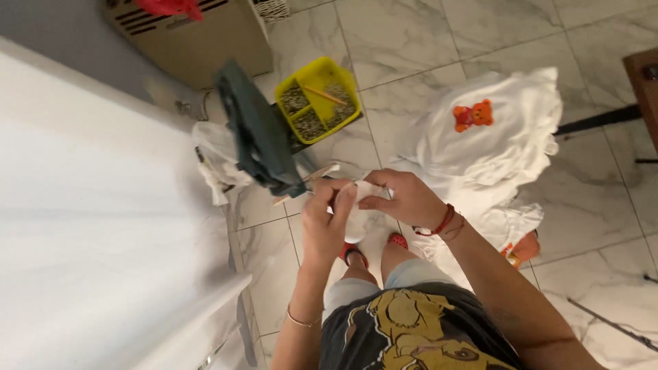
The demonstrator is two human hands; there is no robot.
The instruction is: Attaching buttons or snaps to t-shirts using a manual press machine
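Observation:
Both my hands meet in the middle of the view over a small white piece of cloth [358, 219]. My left hand [325, 216] pinches its left edge, fingers closed. My right hand [404, 199], with a red cord at the wrist, grips its upper right part. A thin wooden stick [308, 179] pokes out to the left, close to the left hand; I cannot tell which hand holds it. Just left of my hands a dark green tool [257, 133] stands at the edge of the white table [103, 226].
A yellow divided tray [317, 99] with small grey bits and a stick sits on the marble floor. White garments [486, 130] with an orange bear patch lie heaped to the right. A beige box [199, 34] stands at the top, a wooden piece [644, 79] at right.

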